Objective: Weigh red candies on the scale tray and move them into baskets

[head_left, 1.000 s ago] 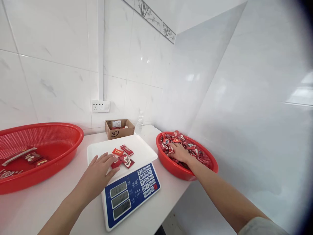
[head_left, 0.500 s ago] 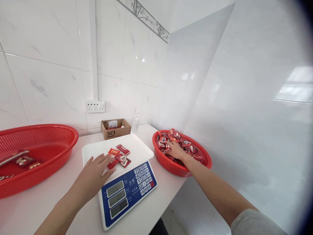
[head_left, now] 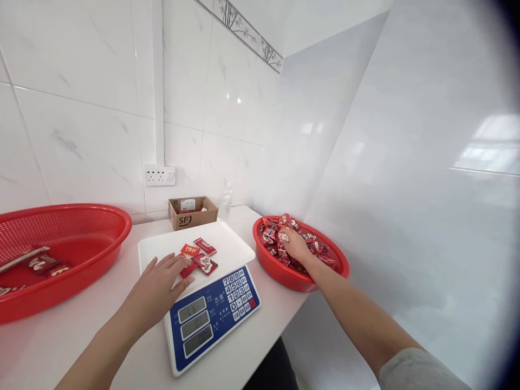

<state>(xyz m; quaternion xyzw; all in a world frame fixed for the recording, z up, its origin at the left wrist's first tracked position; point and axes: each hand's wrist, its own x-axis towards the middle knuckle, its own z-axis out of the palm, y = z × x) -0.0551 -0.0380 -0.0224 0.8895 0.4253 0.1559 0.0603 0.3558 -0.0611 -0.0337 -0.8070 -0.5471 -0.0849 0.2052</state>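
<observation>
Currently I count two red baskets, one scale (head_left: 213, 319), one carton (head_left: 193, 218) and one bottle (head_left: 225, 203), all on one table (head_left: 44, 352). Four red packets (head_left: 206, 264) sit bunched on the scale's white pan (head_left: 162, 244). Left basket (head_left: 95, 268) has a few packets at its near end; right basket (head_left: 282, 273) is heaped, too many to count. Left hand (head_left: 160, 284): fingers loosely spread, thumb apart, tips over the nearest packet on the pan; can't tell if they touch it. Right hand (head_left: 298, 248): in the right basket, fingers curled in at a red-and-white packet (head_left: 283, 236) on the heap; I can't confirm a pinch.
</observation>
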